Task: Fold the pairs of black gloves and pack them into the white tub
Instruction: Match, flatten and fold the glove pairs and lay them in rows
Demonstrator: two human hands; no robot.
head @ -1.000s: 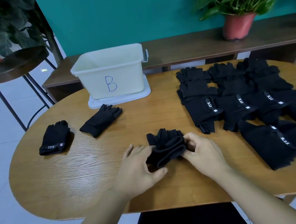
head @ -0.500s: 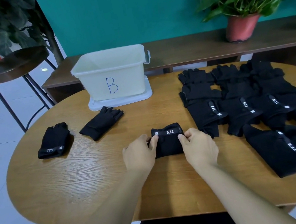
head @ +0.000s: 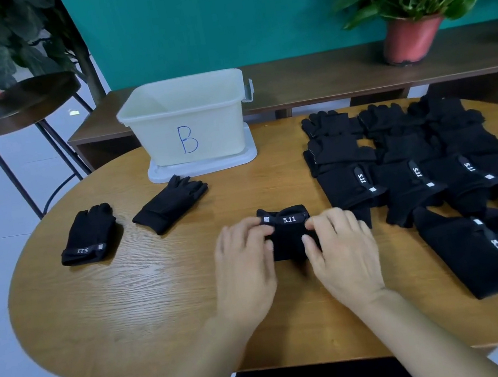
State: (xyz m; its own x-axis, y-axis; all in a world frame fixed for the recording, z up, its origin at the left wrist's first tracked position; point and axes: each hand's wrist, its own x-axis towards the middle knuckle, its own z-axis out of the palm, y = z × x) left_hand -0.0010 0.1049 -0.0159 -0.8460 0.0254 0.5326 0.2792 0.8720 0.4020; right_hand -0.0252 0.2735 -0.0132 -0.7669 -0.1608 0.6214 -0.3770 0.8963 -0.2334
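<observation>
The folded pair of black gloves (head: 288,240) lies on the wooden table (head: 129,305) before the person, well apart from the white tub (head: 188,123); from a loose bunch one second ago it becomes a tight square, 5.11 label on top; the left hand (head: 244,267) and the right hand (head: 343,255) pinch its two sides; the fold looks finished, so carrying it to the tub probably comes next; many unfolded gloves (head: 419,177) wait at the right.

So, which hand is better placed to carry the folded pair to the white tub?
Probably the left. Both hands pinch the folded pair, but the white tub stands ahead, nearer the left hand; the right hand would need to cross over.
</observation>
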